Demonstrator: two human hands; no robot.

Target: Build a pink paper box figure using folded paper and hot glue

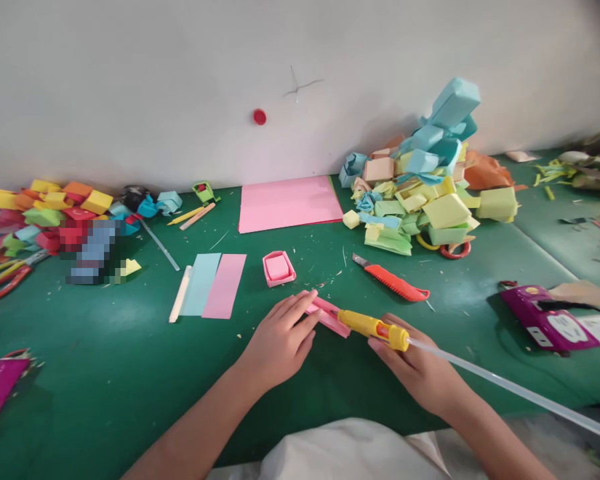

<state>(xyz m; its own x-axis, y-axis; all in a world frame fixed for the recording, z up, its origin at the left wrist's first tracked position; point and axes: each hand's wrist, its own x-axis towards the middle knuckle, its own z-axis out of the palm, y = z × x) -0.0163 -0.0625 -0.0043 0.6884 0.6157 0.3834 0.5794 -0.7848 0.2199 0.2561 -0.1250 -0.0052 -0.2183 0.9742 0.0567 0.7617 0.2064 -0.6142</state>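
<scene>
My right hand (423,370) is closed around a yellow hot glue gun (367,325), with a long clear glue stick (500,380) trailing from its back end. The gun's nozzle meets a folded pink paper strip (334,321) lying on the table. My left hand (285,340) grips the strip's left end, fingers over it; part of the strip is hidden beneath them. Just beyond sits a small pink paper box (279,268) with a smaller pink piece inside. Left of it lie a pink paper rectangle (224,287), a light blue one (199,283) and a pale rolled stick (181,294).
A red box cutter (396,281) lies beyond the glue gun, blade out. Pink sheets (290,205) rest against the wall. Piles of folded paper boxes stand at right (430,200) and left (55,207). Purple boxes (550,319) and scissors (10,280) lie toward the sides.
</scene>
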